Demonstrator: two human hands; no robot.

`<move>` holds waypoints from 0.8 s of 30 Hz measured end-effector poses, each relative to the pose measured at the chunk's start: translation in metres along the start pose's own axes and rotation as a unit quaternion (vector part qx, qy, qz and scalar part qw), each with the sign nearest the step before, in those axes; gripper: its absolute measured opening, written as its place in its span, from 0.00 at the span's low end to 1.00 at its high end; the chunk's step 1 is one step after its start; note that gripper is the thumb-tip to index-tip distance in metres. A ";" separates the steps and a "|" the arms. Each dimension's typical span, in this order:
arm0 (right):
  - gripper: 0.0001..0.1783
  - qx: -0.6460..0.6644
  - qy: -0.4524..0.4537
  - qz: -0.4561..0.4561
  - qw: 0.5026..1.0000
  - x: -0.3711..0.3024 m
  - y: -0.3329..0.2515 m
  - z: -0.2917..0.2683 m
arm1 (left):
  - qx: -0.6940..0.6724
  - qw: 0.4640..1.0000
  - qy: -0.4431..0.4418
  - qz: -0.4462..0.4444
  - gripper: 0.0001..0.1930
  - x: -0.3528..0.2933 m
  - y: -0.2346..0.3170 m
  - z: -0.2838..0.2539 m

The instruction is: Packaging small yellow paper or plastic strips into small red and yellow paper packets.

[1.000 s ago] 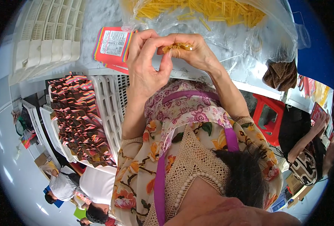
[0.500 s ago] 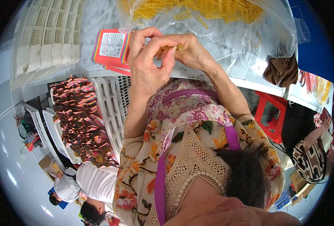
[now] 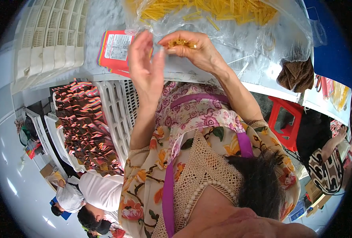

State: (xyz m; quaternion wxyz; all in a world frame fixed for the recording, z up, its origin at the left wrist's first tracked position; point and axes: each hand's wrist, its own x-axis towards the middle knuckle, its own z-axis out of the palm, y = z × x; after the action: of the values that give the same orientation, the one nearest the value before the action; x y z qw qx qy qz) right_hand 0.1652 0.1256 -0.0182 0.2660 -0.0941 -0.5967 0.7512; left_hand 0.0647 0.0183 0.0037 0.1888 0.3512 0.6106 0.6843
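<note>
A bunch of thin yellow sticks [image 3: 183, 43] lies in the curled fingers of my right hand [image 3: 201, 49], their ends showing between thumb and forefinger. Beside it on the left, my left hand [image 3: 146, 69] is blurred by motion; its thumb stands apart from the fingers and nothing shows in it. Behind that hand is a stack of red packets [image 3: 106, 58] with striped edges and a white label, partly hidden by the fingers. Beyond both hands, a clear plastic bag [image 3: 239, 37] lies spread under a heap of loose yellow sticks [image 3: 239, 12].
White slatted crates [image 3: 51, 37] stand on the table at left. Below the table edge, another crate holds many striped packets [image 3: 84, 127]. At right are a brown cloth [image 3: 297, 75] and a red stool [image 3: 285, 123]. Other people [image 3: 100, 190] work at lower left and far right.
My left hand has drawn away from my right hand toward the left and opened. The yellow sticks in my right hand now show more fully.
</note>
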 end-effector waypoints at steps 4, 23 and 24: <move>0.10 -0.066 0.066 -0.033 0.995 0.003 0.008 0.007 | -0.387 0.864 -0.030 -0.321 0.19 -0.013 -0.010 -0.008; 0.11 0.006 0.098 0.032 0.995 0.001 0.019 0.003 | 0.399 0.915 -0.002 0.054 0.15 0.020 -0.013 -0.071; 0.12 -0.036 0.067 0.082 0.994 0.002 0.018 0.006 | 0.481 0.862 -0.014 0.159 0.14 0.025 -0.023 -0.084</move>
State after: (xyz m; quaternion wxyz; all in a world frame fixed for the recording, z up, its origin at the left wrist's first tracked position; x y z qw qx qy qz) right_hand 0.1553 0.1189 -0.0337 0.2399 -0.2024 -0.5944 0.7404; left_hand -0.0157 -0.0190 -0.0130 -0.1063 0.5000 0.7973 0.3209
